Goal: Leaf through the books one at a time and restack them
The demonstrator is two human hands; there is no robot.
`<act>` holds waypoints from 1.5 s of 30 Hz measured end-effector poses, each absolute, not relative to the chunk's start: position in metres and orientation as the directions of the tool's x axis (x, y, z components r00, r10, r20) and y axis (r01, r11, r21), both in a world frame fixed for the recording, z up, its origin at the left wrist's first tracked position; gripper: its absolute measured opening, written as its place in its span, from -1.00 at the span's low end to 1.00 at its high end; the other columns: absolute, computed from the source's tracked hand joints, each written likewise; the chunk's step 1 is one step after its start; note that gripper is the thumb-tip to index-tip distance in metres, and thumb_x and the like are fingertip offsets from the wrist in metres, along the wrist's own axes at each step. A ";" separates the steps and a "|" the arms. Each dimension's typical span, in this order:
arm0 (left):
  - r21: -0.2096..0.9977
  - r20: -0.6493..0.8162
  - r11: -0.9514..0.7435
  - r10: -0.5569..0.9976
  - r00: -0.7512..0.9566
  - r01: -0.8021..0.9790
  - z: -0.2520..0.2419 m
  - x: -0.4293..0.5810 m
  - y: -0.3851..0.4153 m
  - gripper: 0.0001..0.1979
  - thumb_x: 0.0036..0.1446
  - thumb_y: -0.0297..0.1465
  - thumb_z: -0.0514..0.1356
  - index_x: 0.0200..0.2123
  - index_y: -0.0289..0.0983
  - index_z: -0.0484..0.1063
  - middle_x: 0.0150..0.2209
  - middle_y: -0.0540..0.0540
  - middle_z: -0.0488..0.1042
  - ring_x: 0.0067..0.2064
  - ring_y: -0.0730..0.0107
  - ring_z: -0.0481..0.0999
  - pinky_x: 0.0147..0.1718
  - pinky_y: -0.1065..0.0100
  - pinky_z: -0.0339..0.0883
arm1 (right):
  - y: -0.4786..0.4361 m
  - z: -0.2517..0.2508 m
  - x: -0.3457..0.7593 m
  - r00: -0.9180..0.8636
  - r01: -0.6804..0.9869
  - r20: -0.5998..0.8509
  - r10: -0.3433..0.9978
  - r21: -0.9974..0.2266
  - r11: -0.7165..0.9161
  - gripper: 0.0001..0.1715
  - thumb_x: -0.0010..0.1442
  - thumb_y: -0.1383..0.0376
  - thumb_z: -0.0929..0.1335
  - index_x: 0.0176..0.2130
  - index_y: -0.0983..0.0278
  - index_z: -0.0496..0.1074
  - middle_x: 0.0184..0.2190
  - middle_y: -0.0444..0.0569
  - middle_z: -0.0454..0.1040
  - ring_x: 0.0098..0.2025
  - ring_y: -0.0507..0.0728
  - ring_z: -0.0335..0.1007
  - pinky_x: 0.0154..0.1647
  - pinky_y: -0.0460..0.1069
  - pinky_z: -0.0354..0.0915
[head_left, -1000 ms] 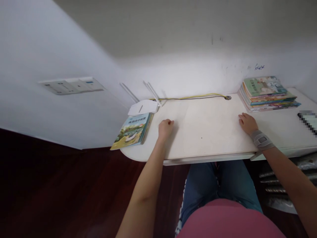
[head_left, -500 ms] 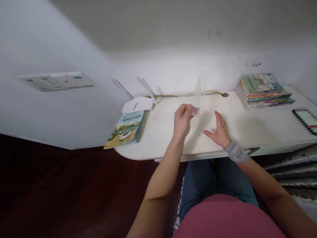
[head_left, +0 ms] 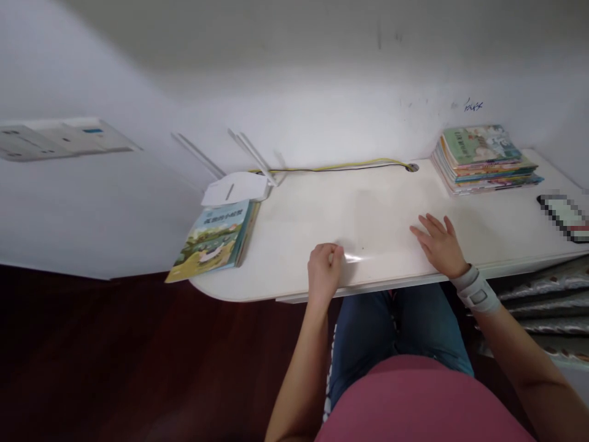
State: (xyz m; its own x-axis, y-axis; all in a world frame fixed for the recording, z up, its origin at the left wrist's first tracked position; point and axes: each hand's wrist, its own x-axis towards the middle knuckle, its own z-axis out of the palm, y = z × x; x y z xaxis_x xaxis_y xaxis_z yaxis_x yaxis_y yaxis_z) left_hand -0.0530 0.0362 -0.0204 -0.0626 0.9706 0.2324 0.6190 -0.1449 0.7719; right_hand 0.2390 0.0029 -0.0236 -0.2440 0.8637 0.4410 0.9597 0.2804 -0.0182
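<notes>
A clear plastic sheet [head_left: 375, 230], hard to make out against the white, lies on the white desk [head_left: 294, 215]; light glints off it near its left front corner. My left hand [head_left: 324, 268] is closed on that corner, close to the desk's front edge. To the right, my right hand [head_left: 439, 245] is open, palm down with fingers spread, low over the desk beside the sheet. Whether its fingertips touch the desk or the sheet's edge I cannot tell. A grey band [head_left: 476, 290] circles my right wrist.
On the desk's left stand a white router [head_left: 237, 189] with antennas and picture books [head_left: 211, 236]. A stack of books [head_left: 483, 159] is at the back right, a phone [head_left: 565, 215] at the far right. Yellow and black cables [head_left: 340, 166] run along the wall to a hole.
The plastic sheet has gone from being held up in the air to lying on the desk. My left hand moved down toward the front edge; my right hand shifted right and turned palm down.
</notes>
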 end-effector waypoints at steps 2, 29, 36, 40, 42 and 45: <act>0.576 0.249 -0.108 0.967 -0.048 0.810 -0.030 -0.054 0.032 -0.81 0.14 -0.31 0.08 -0.43 -0.24 0.41 -0.25 -0.21 0.48 -0.11 0.09 0.44 -0.04 0.02 0.27 | -0.002 -0.033 0.242 -0.278 0.956 0.318 0.907 0.002 0.292 -0.57 0.33 0.28 0.18 0.12 0.19 0.40 0.26 0.12 0.26 0.32 0.29 0.06 0.26 0.34 -0.04; 0.301 0.138 -0.210 0.975 0.175 0.930 -0.023 -0.053 0.055 -0.42 0.26 -0.16 0.03 0.29 -0.25 0.14 0.35 -0.32 0.07 0.36 -0.16 0.00 0.21 -0.20 -0.02 | 0.005 -0.063 0.281 -0.208 0.978 0.267 0.941 0.046 0.203 -0.39 0.31 0.01 0.14 0.21 0.25 0.26 0.25 0.19 0.26 0.29 0.30 0.12 0.20 0.31 0.09; 0.202 0.179 0.325 0.915 -0.361 0.924 0.001 -0.213 0.126 -0.32 0.25 -0.23 -0.01 0.32 -0.49 -0.03 0.35 -0.57 -0.09 0.35 -0.38 -0.11 0.12 -0.35 -0.04 | 0.006 -0.068 0.284 -0.225 0.974 0.295 0.929 0.081 0.210 -0.41 0.32 0.04 0.14 0.19 0.26 0.28 0.24 0.18 0.27 0.27 0.31 0.16 0.18 0.29 0.13; 0.148 -0.005 0.411 0.910 -0.415 0.900 -0.012 -0.248 0.134 -0.23 0.21 -0.10 0.01 0.32 -0.52 -0.01 0.33 -0.63 -0.07 0.32 -0.46 -0.05 0.11 -0.32 -0.02 | 0.005 -0.069 0.284 -0.225 0.974 0.301 0.927 0.067 0.215 -0.41 0.32 0.05 0.14 0.19 0.27 0.29 0.24 0.18 0.28 0.26 0.32 0.17 0.18 0.30 0.15; 0.111 -0.015 0.413 0.910 -0.414 0.904 -0.016 -0.246 0.129 -0.27 0.22 -0.10 -0.03 0.30 -0.49 0.03 0.31 -0.64 -0.02 0.31 -0.45 -0.01 0.10 -0.32 -0.01 | 0.005 -0.070 0.284 -0.221 0.975 0.305 0.926 0.057 0.214 -0.42 0.31 0.05 0.15 0.19 0.26 0.29 0.23 0.17 0.29 0.26 0.32 0.17 0.18 0.30 0.15; 0.050 -0.001 0.378 0.926 -0.378 0.924 -0.015 -0.234 0.118 -0.34 0.24 -0.17 -0.05 0.28 -0.47 0.07 0.26 -0.67 0.08 0.25 -0.48 0.12 0.02 -0.33 0.08 | 0.005 -0.071 0.284 -0.220 0.976 0.305 0.927 0.058 0.212 -0.42 0.31 0.05 0.16 0.18 0.27 0.30 0.24 0.17 0.28 0.26 0.32 0.17 0.19 0.30 0.15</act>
